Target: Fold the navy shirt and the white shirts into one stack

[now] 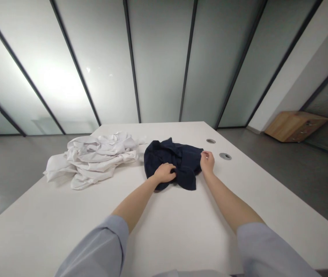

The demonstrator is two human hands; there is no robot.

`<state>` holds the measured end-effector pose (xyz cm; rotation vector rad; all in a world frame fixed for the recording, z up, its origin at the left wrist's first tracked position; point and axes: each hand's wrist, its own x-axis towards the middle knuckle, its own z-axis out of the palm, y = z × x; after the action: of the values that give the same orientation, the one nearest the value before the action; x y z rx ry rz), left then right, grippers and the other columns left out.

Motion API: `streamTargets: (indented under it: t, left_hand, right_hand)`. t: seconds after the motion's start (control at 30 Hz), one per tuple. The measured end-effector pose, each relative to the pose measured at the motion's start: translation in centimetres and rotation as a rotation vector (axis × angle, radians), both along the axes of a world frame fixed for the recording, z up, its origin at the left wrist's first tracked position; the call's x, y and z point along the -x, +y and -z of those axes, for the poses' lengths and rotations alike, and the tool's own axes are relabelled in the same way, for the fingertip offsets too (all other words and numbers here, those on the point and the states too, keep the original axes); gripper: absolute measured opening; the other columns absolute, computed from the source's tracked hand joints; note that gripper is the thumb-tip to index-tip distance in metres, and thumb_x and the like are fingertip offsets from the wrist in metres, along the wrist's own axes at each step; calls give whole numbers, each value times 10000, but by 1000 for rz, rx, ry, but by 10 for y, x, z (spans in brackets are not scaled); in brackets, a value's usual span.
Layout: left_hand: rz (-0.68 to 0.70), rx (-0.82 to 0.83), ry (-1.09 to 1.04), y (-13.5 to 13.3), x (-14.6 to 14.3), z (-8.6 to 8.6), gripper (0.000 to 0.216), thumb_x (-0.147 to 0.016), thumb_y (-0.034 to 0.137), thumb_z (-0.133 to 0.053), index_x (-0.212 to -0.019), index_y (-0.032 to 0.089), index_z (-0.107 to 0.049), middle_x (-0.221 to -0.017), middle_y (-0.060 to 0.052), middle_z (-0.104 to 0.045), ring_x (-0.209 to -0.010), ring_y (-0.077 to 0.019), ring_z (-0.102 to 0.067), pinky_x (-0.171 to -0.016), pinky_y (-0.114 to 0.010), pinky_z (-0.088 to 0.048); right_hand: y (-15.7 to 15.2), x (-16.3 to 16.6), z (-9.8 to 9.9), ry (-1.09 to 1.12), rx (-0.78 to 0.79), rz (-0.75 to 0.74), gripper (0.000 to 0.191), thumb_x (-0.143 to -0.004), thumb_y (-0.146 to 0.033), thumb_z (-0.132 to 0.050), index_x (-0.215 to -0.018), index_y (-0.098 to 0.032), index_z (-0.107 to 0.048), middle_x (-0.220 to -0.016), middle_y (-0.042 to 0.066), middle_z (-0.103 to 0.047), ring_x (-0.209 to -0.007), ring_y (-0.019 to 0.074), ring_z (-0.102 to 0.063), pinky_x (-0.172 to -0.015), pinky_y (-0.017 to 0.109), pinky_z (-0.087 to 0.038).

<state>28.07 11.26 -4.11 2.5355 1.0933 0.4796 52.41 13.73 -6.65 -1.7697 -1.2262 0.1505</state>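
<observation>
The navy cloth (188, 156) looks matt, the tabletop (181, 227) smooth.

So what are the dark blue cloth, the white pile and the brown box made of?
The dark blue cloth: soft, matte fabric, maybe cotton; it folds without shining. The white pile: thin-looking fabric, perhaps cotton too; it crumples into loose wrinkles. The brown box: wood or wood-look board, judging by its colour and faint streaks.
</observation>
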Motion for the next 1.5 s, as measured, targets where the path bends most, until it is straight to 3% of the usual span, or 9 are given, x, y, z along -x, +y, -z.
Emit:
streamTargets:
  t: [0.17,0.33,0.5,0.67,0.83,1.03,1.17,1.3,1.5]
  left_hand:
    - [58,-100,68,-10,6,5,317,-762,319,-567,-1023,186,-688,-1021,-72,-696,-997,-243,-612,-932,-345,-463]
    - [72,-175,160,-9,17,1,365,-738,283,-581,-1082,201,-671,-1075,-86,-656,-1033,-255,-588,-951,-366,-432]
    - [-339,-271,203,0,30,-5,415,-792,173,-502,-1183,241,-620,-1222,-81,-594,-1188,-263,-485,-1072,-423,-289]
    - [-683,-244,176,3,42,-16,359,-829,257,-503,-1179,221,-573,-1167,-118,-592,-1148,-304,-493,-971,-458,-357]
    - [-655,-161,185,-2,32,-10,417,-870,381,-431,-1207,181,-575,-1175,-140,-609,-1095,-319,-536,-911,-459,-404]
    - [-598,-75,29,7,31,-1,534,-968,467,-227,-1301,179,-530,-1212,-115,-634,-1127,-281,-559,-975,-410,-400]
    - [-462,-61,56,15,36,0,523,-880,515,-463,-1215,143,-612,-1223,-120,-645,-1154,-288,-567,-1028,-370,-386]
    - [-186,-8,60,17,40,-5,495,-794,378,-570,-1233,154,-618,-1279,-86,-626,-1186,-260,-558,-1057,-337,-379]
    - [33,54,193,14,37,-12,453,-756,241,-547,-1201,263,-631,-1419,-7,-513,-1301,-261,-453,-1145,-492,-230]
  right_hand:
    - [-4,5,-3,-275,-3,-183,450,-873,-313,-339,-1179,-160,-633,-1157,135,-653,-1131,289,-529,-1008,434,-352]
    - [-7,31,-1,-605,286,-531,435,-909,-400,-415,-1248,-214,-615,-1361,70,-556,-1282,236,-449,-1069,372,-320]
    - [-11,28,-5,-640,539,-328,579,-944,-504,-335,-1414,-191,-462,-1510,116,-371,-1375,282,-326,-1076,464,-285]
    - [-19,20,-23,-690,605,-147,564,-914,-520,-369,-1309,-179,-581,-1371,169,-507,-1223,363,-461,-955,522,-364]
    - [-32,30,-42,-816,554,-305,402,-904,-400,-432,-1061,-174,-725,-1139,171,-619,-1086,329,-529,-897,449,-387]
    - [-52,78,-43,-782,357,-854,238,-851,-360,-574,-899,-211,-753,-1076,105,-628,-1027,264,-549,-898,381,-406]
    - [-55,98,-40,-544,372,-1185,274,-853,-408,-579,-790,-194,-739,-911,65,-671,-799,201,-594,-756,313,-451]
    - [-40,81,-42,-351,194,-946,285,-896,-271,-454,-793,-187,-706,-785,30,-686,-742,177,-606,-737,291,-452]
    - [-21,43,-22,-550,222,-655,328,-896,-353,-504,-1134,-191,-661,-1279,108,-606,-1188,248,-534,-1009,378,-394]
